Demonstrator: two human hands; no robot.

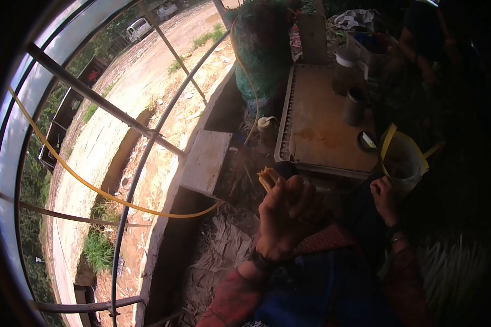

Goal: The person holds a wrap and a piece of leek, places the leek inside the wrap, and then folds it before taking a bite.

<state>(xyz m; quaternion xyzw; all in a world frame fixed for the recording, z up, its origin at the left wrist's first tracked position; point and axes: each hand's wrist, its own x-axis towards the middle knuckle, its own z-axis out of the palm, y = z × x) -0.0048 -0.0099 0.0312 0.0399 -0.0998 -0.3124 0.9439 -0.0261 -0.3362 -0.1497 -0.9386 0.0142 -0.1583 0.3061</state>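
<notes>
My left hand is raised in front of me, its fingers closed around a pale brown, ridged piece that looks like food. The piece's broken-looking end sticks out past the thumb. My right hand is low on the right, fingers curled, beside a pale bag with yellow handles. Whether it grips the bag's edge or something small, I cannot make out. A board-topped table stands just beyond both hands. On it are a dark cup, a lidded jug and a small round dish.
A large green net sack stands behind the table's left side. A white-lidded bottle and a pale box are nearer. Metal bars and a yellow hose cross the left. Another person's arm shows at the upper right.
</notes>
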